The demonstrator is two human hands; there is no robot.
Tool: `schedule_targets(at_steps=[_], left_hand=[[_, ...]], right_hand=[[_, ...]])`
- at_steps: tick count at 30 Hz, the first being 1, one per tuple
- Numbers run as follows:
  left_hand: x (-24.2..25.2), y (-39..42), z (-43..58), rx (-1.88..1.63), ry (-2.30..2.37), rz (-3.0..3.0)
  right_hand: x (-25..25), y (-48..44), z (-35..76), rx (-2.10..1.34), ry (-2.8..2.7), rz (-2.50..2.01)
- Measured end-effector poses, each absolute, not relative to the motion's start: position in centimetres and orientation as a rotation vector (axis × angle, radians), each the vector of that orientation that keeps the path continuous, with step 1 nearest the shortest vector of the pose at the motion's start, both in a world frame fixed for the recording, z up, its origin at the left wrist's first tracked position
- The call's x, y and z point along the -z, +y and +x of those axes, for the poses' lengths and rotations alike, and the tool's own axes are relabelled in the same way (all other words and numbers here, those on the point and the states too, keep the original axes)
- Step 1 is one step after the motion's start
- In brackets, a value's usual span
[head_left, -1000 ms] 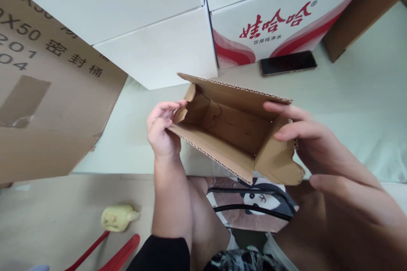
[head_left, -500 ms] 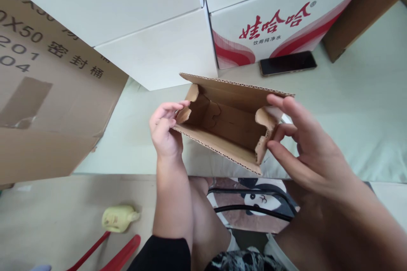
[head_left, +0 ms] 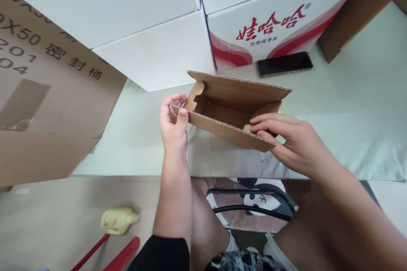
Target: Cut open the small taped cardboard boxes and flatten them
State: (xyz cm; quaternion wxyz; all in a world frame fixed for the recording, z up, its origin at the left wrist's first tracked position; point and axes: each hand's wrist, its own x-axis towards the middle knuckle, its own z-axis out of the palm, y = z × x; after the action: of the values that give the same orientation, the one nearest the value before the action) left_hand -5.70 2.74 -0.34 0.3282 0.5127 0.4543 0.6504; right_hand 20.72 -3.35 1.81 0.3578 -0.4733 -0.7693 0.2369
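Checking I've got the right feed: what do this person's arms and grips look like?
The left grip and right grip are ungloved hands, unadorned where visible. The left arm has a plain black sleeve; the right arm is bare as far as it shows.

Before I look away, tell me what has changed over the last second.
The right hand has folded the right end flap of the cardboard box from outward to inward. The left hand, still gripping the left end, has shifted slightly right. The phone and yellow bottle stayed put.
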Motion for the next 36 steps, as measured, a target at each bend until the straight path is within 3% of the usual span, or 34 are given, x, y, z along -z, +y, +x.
schedule_targets(at_steps=[4, 11, 17, 29, 36], left_hand=[[1.4, 2.9, -5.6, -1.598, 1.279, 1.215], [2.0, 3.0, -5.6, -1.556, 1.354, 1.13], [2.3, 3.1, -5.6, -1.561, 1.366, 1.121], [2.0, 3.4, -5.4, -1.618, 1.395, 1.071], [1.9, 3.7, -4.9, -1.626, 1.41, 1.046]], right_hand=[[-2.0, -3.5, 21.1, -0.631, -1.947, -1.148], [-0.4, -3.3, 21.6, -0.421, -1.414, -1.31], [0.8, -2.4, 21.8, -0.647, -1.726, -1.24], [0.1, -2.9, 21.7, -0.682, -2.102, -0.928], [-2.6, -5.5, 20.0, -0.287, -2.355, -1.223]])
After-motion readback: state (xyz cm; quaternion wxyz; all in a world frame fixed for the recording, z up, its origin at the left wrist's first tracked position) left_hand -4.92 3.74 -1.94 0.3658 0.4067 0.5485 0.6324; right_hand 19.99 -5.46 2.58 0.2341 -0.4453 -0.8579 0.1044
